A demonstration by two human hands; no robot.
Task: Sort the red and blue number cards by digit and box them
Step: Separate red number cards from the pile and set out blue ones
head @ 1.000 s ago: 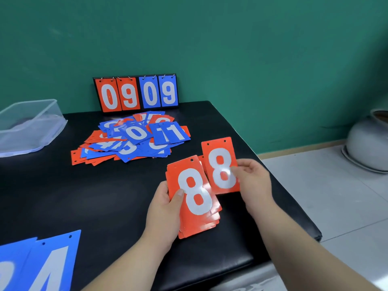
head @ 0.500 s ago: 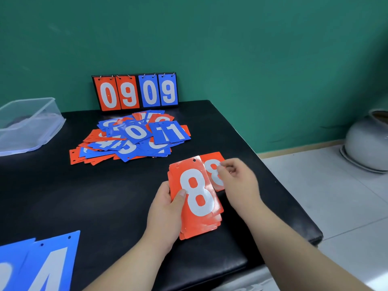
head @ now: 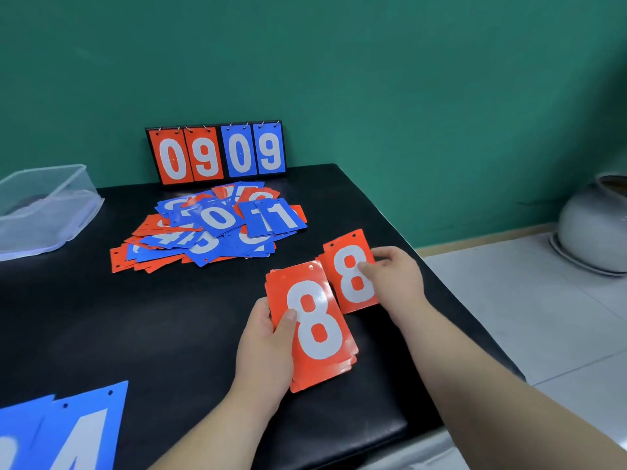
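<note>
Two hands are working on the eights: the left hand (head: 264,344) is gripping a stack of red 8 cards (head: 319,334), the right hand (head: 397,283) is pinching another red 8 card (head: 349,266) just beside it, while a big mixed pile (head: 210,228) is still waiting behind and the clear box (head: 68,198) is standing well apart, so most sorting seems left.

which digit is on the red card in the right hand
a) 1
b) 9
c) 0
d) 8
d: the right hand pinches a red card with a white 8, beside the red 8 stack gripped by the left hand.
</note>
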